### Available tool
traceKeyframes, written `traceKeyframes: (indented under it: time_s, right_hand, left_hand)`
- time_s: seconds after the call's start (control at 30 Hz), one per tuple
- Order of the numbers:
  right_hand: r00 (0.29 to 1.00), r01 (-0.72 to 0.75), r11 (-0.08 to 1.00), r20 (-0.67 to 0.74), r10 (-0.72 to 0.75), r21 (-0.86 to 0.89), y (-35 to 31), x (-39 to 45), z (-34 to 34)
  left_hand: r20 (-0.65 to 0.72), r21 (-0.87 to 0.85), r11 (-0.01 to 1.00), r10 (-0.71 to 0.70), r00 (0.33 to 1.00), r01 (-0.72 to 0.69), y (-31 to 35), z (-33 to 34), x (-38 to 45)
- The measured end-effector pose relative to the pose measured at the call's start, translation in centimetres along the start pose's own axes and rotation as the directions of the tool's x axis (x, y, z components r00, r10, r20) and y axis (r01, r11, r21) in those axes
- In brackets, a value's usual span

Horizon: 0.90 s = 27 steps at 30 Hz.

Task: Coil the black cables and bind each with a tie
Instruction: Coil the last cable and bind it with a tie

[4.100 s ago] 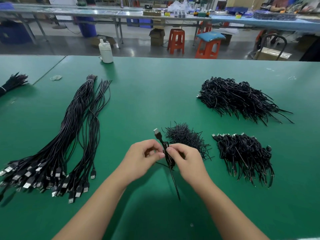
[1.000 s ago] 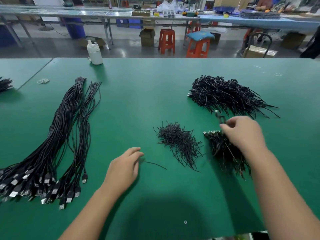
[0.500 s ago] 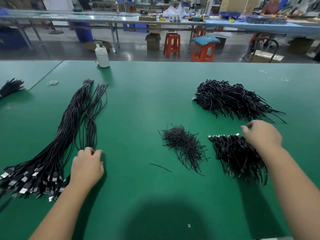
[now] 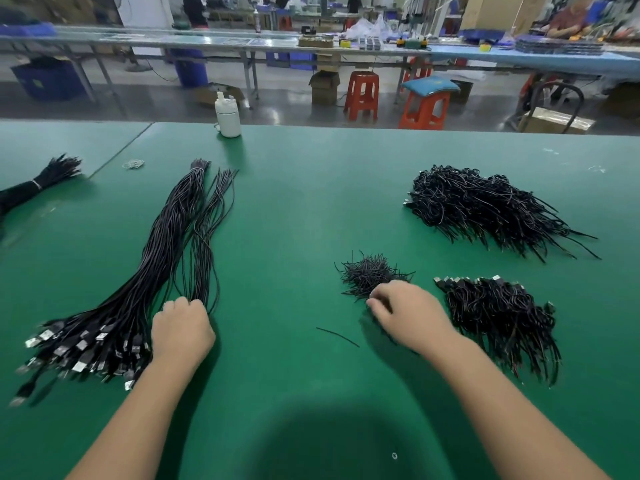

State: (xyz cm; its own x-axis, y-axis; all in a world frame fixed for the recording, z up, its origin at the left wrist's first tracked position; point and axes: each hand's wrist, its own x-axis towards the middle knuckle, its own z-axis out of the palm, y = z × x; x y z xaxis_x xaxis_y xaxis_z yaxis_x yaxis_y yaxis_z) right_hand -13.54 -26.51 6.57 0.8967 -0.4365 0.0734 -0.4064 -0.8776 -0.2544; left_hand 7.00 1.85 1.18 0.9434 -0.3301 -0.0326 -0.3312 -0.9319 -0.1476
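Note:
A long bundle of straight black cables (image 4: 166, 244) lies at the left of the green table (image 4: 294, 202), USB plugs toward me. My left hand (image 4: 181, 330) rests at the bundle's right edge, fingers curled round a few loose strands. A small pile of black ties (image 4: 367, 271) sits in the middle. My right hand (image 4: 408, 317) is on its near edge, fingertips pinching at the ties. Right of that hand lies a heap of coiled, bound cables (image 4: 498, 313). One single tie (image 4: 337, 336) lies loose between my hands.
A larger heap of black cables (image 4: 478, 206) lies at the far right. A white bottle (image 4: 228, 116) stands at the table's far edge, with a small white ring (image 4: 133, 164) nearby. Another tied black bundle (image 4: 45, 178) lies at the far left.
My right hand has moved left from the coiled heap to the tie pile. My left hand stays at the straight cable bundle, fingers now curled round strands.

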Motion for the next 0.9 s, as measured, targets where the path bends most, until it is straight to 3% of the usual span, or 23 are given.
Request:
traceKeyframes:
  time_s: [0.1, 0.23, 0.37, 0.57, 0.7, 0.83, 0.9]
  right_hand:
    - [0.998, 0.048, 0.998, 0.028, -0.049, 0.046, -1.4, -0.6, 1.8]
    - [0.987, 0.15, 0.975, 0.026, -0.156, 0.163, -3.7, -1.2, 3.4]
    - [0.967, 0.232, 0.939, 0.044, -0.25, 0.254, -6.0, -1.5, 4.9]
    - [0.933, 0.037, 0.909, 0.311, -0.18, 0.414, -8.7, -2.1, 8.1]
    - [0.869, -0.072, 0.865, 0.457, -0.191, 0.497, -11.4, -2.7, 9.6]
    - [0.761, -0.06, 0.77, 0.528, -0.377, 0.636, -14.7, -4.3, 10.5]
    - [0.736, -0.055, 0.721, 0.516, -0.439, 0.691, -15.7, -4.9, 10.8]
  left_hand:
    - [-0.097, -0.085, 0.994, 0.061, 0.993, -0.069, 0.9, -0.8, -0.3]
    - [-0.173, -0.427, 0.875, 0.168, 0.971, -0.227, 3.2, -2.1, -0.7]
    - [-0.086, -0.4, 0.868, 0.283, 0.955, -0.294, 5.3, -2.8, -0.9]
    - [0.151, -0.362, 0.913, 0.255, 0.955, -0.187, 5.2, -2.4, -0.7]
    - [0.184, -0.446, 0.888, 0.218, 0.958, -0.117, 4.8, -2.4, -0.1]
    - [0.172, -0.717, 0.697, 0.177, 0.969, 0.0, 5.0, -2.5, 0.3]
    - [0.192, -0.884, 0.455, 0.139, 0.971, 0.11, 5.3, -2.9, 0.2]
